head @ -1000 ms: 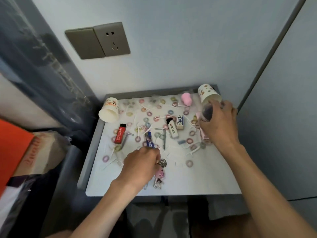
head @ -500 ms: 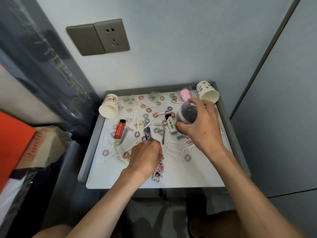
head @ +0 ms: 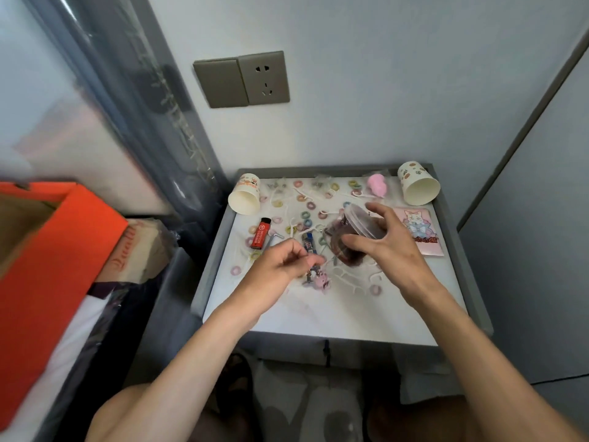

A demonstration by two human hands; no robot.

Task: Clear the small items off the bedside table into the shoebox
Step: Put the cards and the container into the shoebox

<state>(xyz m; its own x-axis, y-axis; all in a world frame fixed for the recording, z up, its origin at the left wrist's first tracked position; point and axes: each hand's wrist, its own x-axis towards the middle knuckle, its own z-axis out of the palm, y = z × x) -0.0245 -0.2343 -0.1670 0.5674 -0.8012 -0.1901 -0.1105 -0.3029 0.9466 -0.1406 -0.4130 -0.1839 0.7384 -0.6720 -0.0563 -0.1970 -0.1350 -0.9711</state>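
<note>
Over the counter (head: 350,320), the right hand (head: 393,250) is gripping a clear plastic tub (head: 353,240) with dark contents. Thumb is on the body, fingers are spreading over the lidded end, and the tub is tilting on its side, off the surface. Left hand (head: 280,266) is pinching a keychain (head: 317,277) at its metal ring, fingers curling in narrow, pink charm dangling just above the counter. Orange shoebox (head: 63,250) is sitting open to the left of the counter, well apart from both hands.

Lying on the counter:
- 2 paper cups (head: 245,200) tipped over at the back corners
- red lighter (head: 259,234)
- pink card (head: 417,231) just beside the right hand
- many small colored rings (head: 306,215) and white floss picks (head: 350,277), scattered

Handling guess: tub is looking light, stiff and smooth, so wrapping around the body below the lid is looking safest, since the lid may pop. Keychain is light and floppy, so the ring is the place to hold. Rings and picks are tiny and light, likely needing pinching a few at a time.
</note>
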